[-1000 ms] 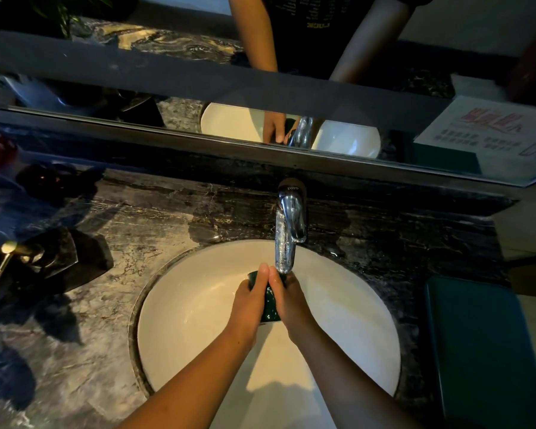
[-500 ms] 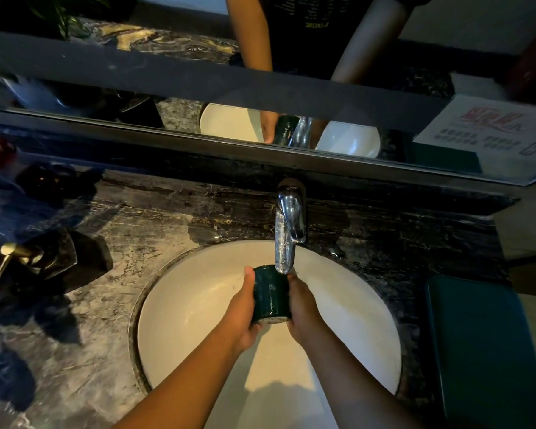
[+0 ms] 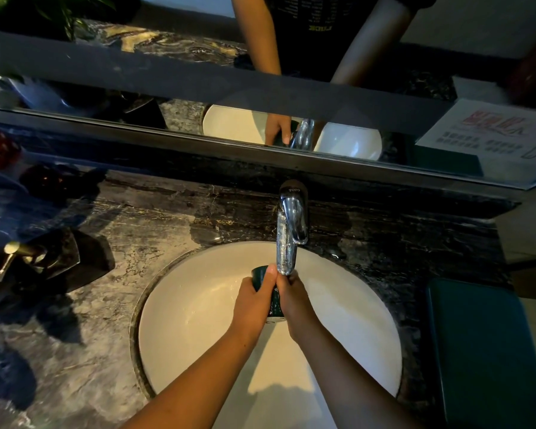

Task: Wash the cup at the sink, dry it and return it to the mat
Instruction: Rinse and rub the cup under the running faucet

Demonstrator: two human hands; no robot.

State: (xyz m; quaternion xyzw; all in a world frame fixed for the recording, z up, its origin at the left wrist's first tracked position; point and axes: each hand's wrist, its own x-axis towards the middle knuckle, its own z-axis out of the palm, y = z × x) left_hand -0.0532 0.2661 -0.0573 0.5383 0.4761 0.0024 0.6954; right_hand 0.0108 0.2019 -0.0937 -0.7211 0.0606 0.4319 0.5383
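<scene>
tap (image 3: pixel 292 224) showing polished chrome, basin (image 3: pixel 198 323) looking glossy white ceramic, counter (image 3: pixel 99 329) looking like veined polished stone, cup (image 3: pixel 258 275) glistening smooth dark green, mat (image 3: pixel 483 351) looking matt and smooth

Just a person here, no rig. Two bare forearms come up from the bottom of the shot to the left hand (image 3: pixel 254 301) and right hand (image 3: pixel 294 300), and that's all you get of them directly. Clothing only shows in the mirror (image 3: pixel 477 23): a black short-sleeved tee (image 3: pixel 310 41), with the sleeve (image 3: pixel 415 0) cut off well above the elbow. Across the chest there are a few rows of small pale print, with a bolder yellowish word underneath. It's way too blurry to read.
</scene>
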